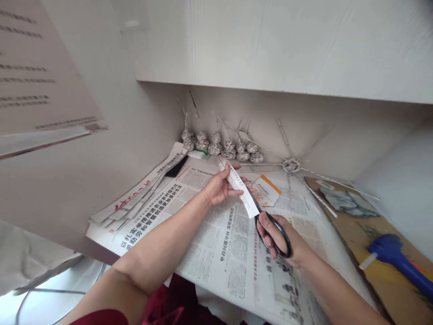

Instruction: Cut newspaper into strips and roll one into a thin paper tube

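My left hand (220, 186) pinches a strip of printed newspaper (249, 204) between thumb and fingers, over the middle of the table. The strip slants from the upper left down toward my right hand (277, 237). That hand is closed through the handles of black scissors (287, 246). The scissor blades lie along the right edge of the strip, partly hidden behind it, so whether they are apart I cannot tell. Beneath both hands, newspaper sheets (216, 262) cover the tabletop.
Several small woven-paper gourds (215, 145) line the back wall. Right of them stands a woven piece with radiating paper rods (291, 165). Cut strips (135, 194) are stacked at left beside a black flat object (177, 167). A blue glue gun (392, 253) rests on cardboard (352, 234) at right.
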The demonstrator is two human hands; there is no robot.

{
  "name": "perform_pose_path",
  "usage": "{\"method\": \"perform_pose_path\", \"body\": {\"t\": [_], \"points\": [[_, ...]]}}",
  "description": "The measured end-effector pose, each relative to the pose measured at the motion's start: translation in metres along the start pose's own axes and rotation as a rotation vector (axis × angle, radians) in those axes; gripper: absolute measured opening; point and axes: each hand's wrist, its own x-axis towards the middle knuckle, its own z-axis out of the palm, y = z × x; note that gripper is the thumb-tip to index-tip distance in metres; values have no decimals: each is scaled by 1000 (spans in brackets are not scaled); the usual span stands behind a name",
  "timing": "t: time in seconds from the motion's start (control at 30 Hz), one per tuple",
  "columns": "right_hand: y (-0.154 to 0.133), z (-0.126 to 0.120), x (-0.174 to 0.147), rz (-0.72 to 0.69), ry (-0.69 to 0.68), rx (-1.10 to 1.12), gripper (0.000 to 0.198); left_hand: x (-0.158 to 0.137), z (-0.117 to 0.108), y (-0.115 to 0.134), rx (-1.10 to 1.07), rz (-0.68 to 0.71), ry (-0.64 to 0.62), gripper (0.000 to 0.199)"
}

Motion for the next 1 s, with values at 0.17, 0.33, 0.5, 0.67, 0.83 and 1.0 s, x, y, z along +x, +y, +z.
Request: {"method": "perform_pose_path", "body": {"t": [0.17, 0.33, 0.5, 0.67, 0.83, 1.0], "points": [[2, -3, -1, 2, -31, -32, 68, 4, -8, 5, -46, 73, 19, 23], [7, -6, 1, -60, -161, 69, 66, 4, -9, 4, -26, 81, 22, 21], [7, -6, 2, -34, -180, 129, 65, 2, -6, 1, -6, 65, 1, 19], [8, -7, 2, -110, -201, 111, 57, 0, 0, -8, 45, -1, -35, 14], [11, -8, 2, -96, -207, 127, 57, 0, 4, -14, 52, -7, -52, 8], [10, -9, 3, -101, -211, 122, 59, -1, 5, -14, 73, 7, -34, 6]]}}
